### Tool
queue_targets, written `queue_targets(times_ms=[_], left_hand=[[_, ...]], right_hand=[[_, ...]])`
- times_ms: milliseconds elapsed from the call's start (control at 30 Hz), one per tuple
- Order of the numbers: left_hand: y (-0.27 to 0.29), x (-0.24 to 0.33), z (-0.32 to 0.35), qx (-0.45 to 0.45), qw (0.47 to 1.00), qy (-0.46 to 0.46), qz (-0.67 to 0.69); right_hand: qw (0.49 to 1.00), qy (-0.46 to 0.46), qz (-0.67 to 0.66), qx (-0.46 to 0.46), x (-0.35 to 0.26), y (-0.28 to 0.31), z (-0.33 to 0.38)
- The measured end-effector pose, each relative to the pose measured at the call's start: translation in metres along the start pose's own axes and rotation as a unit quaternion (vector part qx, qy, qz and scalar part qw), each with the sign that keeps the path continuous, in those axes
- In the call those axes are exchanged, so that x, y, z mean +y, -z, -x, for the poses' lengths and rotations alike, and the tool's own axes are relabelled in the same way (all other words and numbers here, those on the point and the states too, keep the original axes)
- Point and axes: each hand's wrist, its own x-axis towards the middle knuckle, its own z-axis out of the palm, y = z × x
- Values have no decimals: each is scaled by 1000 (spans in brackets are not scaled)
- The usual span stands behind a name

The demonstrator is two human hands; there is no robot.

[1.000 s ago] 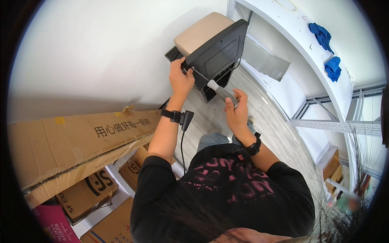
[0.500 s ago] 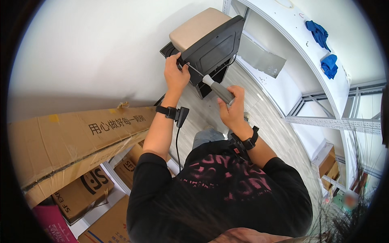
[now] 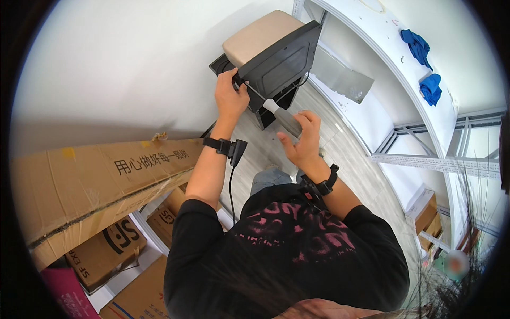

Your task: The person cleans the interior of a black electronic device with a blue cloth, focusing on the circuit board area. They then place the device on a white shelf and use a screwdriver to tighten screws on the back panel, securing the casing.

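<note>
A seat with a beige padded cushion [image 3: 263, 37] and a black underside board [image 3: 281, 58] stands tilted up over a black base [image 3: 271, 111] near the wall. My left hand [image 3: 231, 98] is at the board's near left corner, index finger and thumb curled around a spot by the screwdriver tip; what they pinch is hidden. The screwdriver [image 3: 287, 122], with a grey handle and thin metal shaft, points up-left to that corner. At its handle end is my right hand [image 3: 305, 146], thumb spread away from the handle and fingers loosely beside it, possibly touching.
A long cardboard box [image 3: 95, 170] lies at the left above shelves with more cartons [image 3: 111, 247]. White metal shelving [image 3: 382, 80] curves along the right, with blue cloths [image 3: 417, 48] on it. A grey sheet [image 3: 340, 74] lies on a shelf beside the seat.
My right hand has loosened from the screwdriver handle, its thumb and fingers spreading apart. The handle has shifted slightly left. My left hand stays at the board's corner.
</note>
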Motion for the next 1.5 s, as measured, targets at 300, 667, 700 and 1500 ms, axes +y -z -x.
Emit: queue_targets(times_ms=[300, 667, 700, 1500], left_hand=[[-1, 1, 1, 8, 1000, 0, -5], [-2, 5, 0, 11, 999, 13, 32], [-3, 6, 0, 9, 999, 15, 36], [6, 9, -2, -29, 999, 22, 17]], right_hand=[[992, -50, -112, 34, 0, -4, 2], [977, -154, -146, -17, 5, -9, 14], [963, -189, -191, -18, 4, -10, 15], [921, -306, -240, 2, 48, 53, 12]])
